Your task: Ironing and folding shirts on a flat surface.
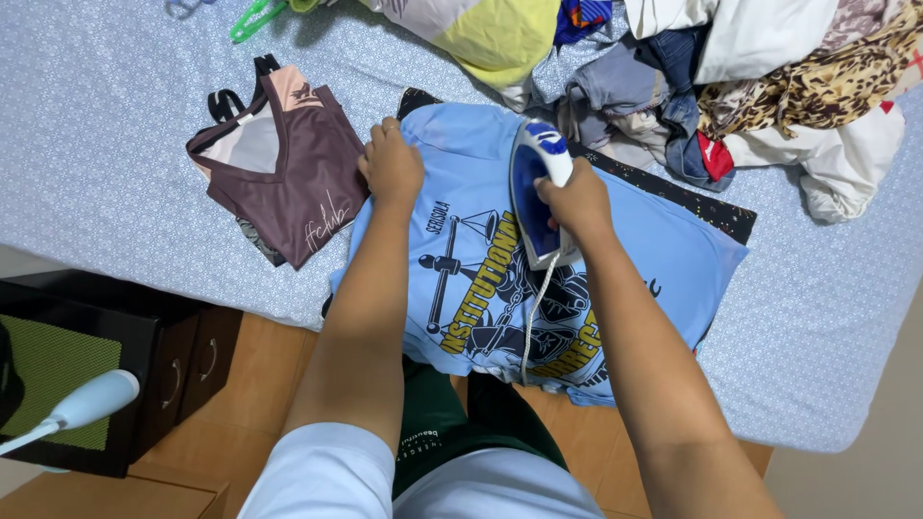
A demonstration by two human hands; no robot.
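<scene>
A light blue T-shirt (663,255) with a dark and yellow printed design lies spread on a dark board over the bed. My right hand (577,200) grips the handle of a blue and white iron (535,173), which rests flat on the shirt's middle. Its white cord trails down towards me. My left hand (390,165) presses fingers-down on the shirt's upper left edge, holding the cloth flat.
A folded maroon and pink sports top (288,173) lies left of the shirt. A heap of mixed clothes (769,86) fills the bed's far right. The patterned blue bedsheet (87,125) covers the bed. A dark cabinet (144,356) stands on the wooden floor at lower left.
</scene>
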